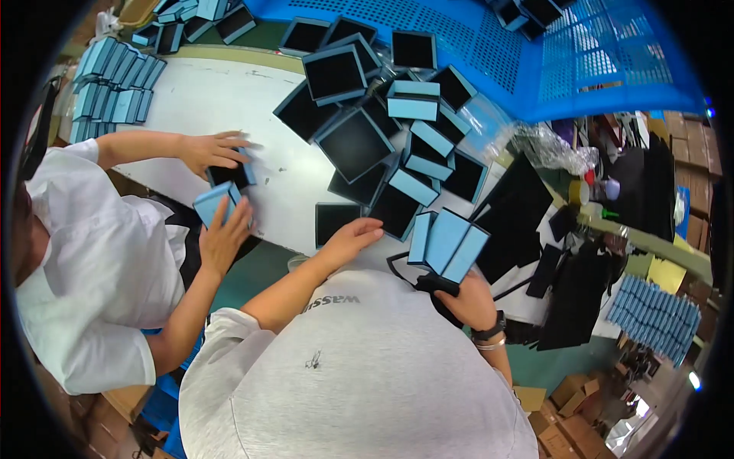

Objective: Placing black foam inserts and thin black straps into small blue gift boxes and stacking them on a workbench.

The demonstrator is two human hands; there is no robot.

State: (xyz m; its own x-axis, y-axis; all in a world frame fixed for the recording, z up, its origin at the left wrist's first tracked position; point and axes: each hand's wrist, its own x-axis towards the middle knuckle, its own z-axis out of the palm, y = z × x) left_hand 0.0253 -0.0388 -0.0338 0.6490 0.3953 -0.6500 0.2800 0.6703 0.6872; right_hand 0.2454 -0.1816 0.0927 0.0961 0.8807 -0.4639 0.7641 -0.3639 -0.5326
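Observation:
My right hand (468, 300), wearing a dark wristband and a bracelet, grips a light-blue box (449, 243) at its near end. The thumb lies by a black piece (438, 284) there; the other fingers are mostly hidden. My left hand (353, 240) rests at the table's near edge with fingers stretched to the right. Beside it lies a shallow black-lined tray (336, 220) with a blue rim; I cannot tell if they touch. Ahead is a jumbled pile of similar trays (355, 144) and light-blue folded pieces (428, 155).
At left, another person's hands (222, 237) handle a blue box (217, 202). Blue boxes (111, 103) are stacked at the table's far left. A blue perforated crate (489, 46) stands behind the pile. Black sheets (516, 214) and clear plastic wrap (554, 149) lie right.

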